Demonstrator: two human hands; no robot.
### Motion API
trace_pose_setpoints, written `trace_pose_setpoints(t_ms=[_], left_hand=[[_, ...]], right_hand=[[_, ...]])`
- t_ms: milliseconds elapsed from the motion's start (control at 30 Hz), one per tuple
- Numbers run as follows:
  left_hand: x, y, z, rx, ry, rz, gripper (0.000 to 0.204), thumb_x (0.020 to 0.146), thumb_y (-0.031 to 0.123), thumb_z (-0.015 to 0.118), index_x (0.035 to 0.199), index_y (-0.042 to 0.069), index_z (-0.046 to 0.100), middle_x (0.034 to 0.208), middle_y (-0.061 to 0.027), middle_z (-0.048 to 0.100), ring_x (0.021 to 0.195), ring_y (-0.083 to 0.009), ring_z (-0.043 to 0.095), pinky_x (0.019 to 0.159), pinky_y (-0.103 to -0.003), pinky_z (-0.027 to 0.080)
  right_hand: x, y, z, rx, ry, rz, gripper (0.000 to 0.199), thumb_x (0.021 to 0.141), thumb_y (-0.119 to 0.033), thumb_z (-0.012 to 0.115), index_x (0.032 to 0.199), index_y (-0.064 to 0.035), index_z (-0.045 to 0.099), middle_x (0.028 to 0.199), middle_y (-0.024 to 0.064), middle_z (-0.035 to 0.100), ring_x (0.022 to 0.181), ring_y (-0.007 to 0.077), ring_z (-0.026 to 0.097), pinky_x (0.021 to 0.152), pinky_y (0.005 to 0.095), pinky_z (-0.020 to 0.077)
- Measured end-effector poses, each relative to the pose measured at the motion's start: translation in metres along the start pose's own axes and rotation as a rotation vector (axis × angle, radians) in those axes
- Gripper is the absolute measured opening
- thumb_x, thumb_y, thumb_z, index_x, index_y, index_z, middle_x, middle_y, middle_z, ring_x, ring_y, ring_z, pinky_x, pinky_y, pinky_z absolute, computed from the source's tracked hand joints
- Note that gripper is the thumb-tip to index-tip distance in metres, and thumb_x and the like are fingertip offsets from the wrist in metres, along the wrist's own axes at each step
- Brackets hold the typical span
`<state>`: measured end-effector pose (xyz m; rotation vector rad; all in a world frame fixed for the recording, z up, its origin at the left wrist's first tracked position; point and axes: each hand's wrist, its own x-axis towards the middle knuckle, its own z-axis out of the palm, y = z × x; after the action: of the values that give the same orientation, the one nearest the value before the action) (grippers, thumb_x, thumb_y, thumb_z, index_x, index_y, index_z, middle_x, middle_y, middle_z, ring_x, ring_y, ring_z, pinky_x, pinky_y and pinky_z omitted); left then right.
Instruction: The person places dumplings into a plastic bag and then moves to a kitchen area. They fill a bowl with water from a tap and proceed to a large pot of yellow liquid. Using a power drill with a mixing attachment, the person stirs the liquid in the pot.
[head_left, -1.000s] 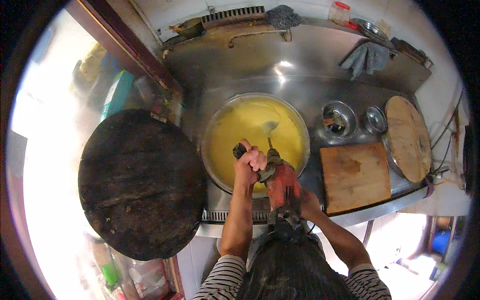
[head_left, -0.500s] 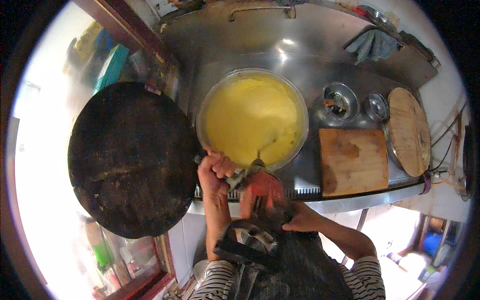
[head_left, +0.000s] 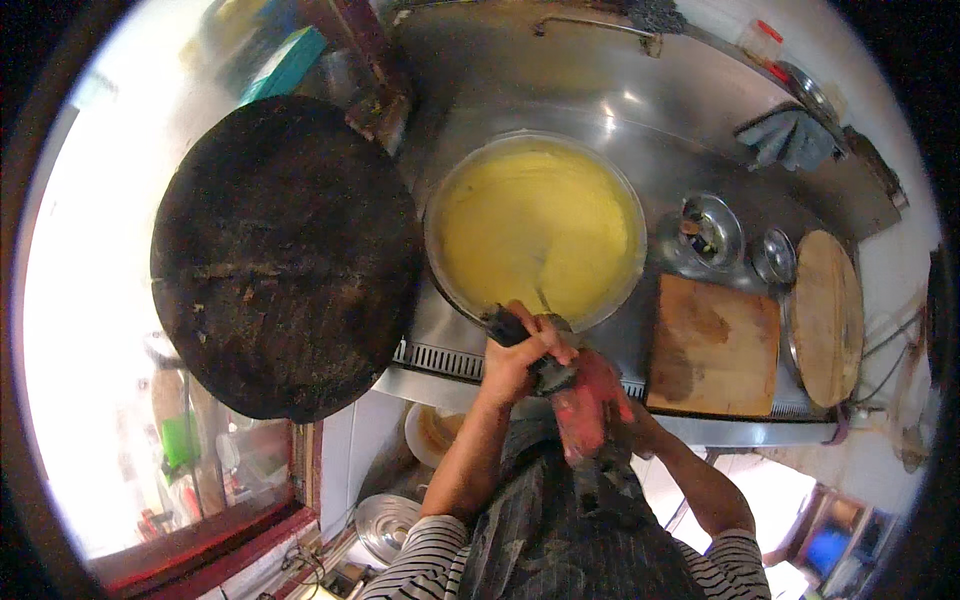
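Head view: left hand (head_left: 522, 352) clamped round black side handle (head_left: 504, 326) of red power tool (head_left: 583, 405), lower centre of frame; right hand (head_left: 634, 428) against tool's right side, cannot tell if closed. Shaft (head_left: 543, 298) dips into yellow mixture (head_left: 540, 215) in round metal basin (head_left: 642, 252), upper centre.

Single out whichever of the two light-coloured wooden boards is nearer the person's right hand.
The square-cornered board. It has a dark stain and lies closer to the right hand; the round board is farther right.
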<state>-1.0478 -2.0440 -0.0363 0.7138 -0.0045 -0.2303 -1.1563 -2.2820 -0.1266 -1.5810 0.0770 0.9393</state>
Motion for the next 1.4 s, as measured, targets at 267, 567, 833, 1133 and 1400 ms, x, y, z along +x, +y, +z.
trace_pose_setpoints(t_ms=[267,567,833,1133,1400], left_hand=[[-0.013,0.002,0.002,-0.139,0.058,0.110,0.020,0.078,0.003,0.057,0.074,0.008,0.037,0.056,-0.0079,0.044,0.048,-0.0203,0.047,0.051,-0.036,0.044],[-0.031,-0.009,0.016,-0.086,0.191,0.125,0.017,0.074,0.002,0.053,0.072,0.007,0.037,0.052,-0.0066,0.039,0.040,-0.0178,0.039,0.042,-0.034,0.037],[-0.030,-0.013,0.020,-0.158,0.202,0.076,0.019,0.073,0.001,0.055,0.074,0.007,0.038,0.052,-0.0070,0.040,0.040,-0.0192,0.040,0.041,-0.033,0.035],[0.039,0.026,-0.012,-0.119,0.231,0.091,0.016,0.072,-0.001,0.051,0.073,0.009,0.038,0.051,-0.0046,0.035,0.039,-0.0170,0.035,0.040,-0.032,0.034],[0.108,0.019,-0.039,-0.120,0.109,0.115,0.016,0.071,-0.001,0.050,0.074,0.009,0.038,0.051,-0.0039,0.034,0.038,-0.0156,0.034,0.040,-0.032,0.034]], right_hand=[[-0.009,-0.007,-0.017,-0.333,-0.035,-0.199,0.041,0.082,-0.030,0.061,0.113,-0.0045,0.054,0.108,0.0113,0.060,0.098,0.0253,0.056,0.089,0.0353,0.0442],[-0.016,-0.016,-0.019,0.083,-0.096,-0.017,0.044,0.073,-0.023,0.071,0.110,-0.0042,0.055,0.107,0.0102,0.060,0.096,0.0225,0.055,0.089,0.0357,0.0437],[-0.016,0.020,-0.023,-0.328,0.041,-0.329,0.046,0.074,-0.024,0.068,0.111,-0.0025,0.054,0.105,0.0150,0.060,0.095,0.0276,0.056,0.089,0.0385,0.0430],[0.088,0.025,-0.019,-0.024,0.031,-0.202,0.040,0.079,-0.027,0.063,0.110,-0.0028,0.056,0.103,0.0088,0.061,0.093,0.0179,0.054,0.084,0.0326,0.0432],[0.112,-0.055,-0.031,-0.413,0.215,-0.123,0.052,0.069,-0.034,0.070,0.110,-0.0055,0.055,0.106,0.0116,0.062,0.092,0.0268,0.059,0.085,0.0367,0.0452]])
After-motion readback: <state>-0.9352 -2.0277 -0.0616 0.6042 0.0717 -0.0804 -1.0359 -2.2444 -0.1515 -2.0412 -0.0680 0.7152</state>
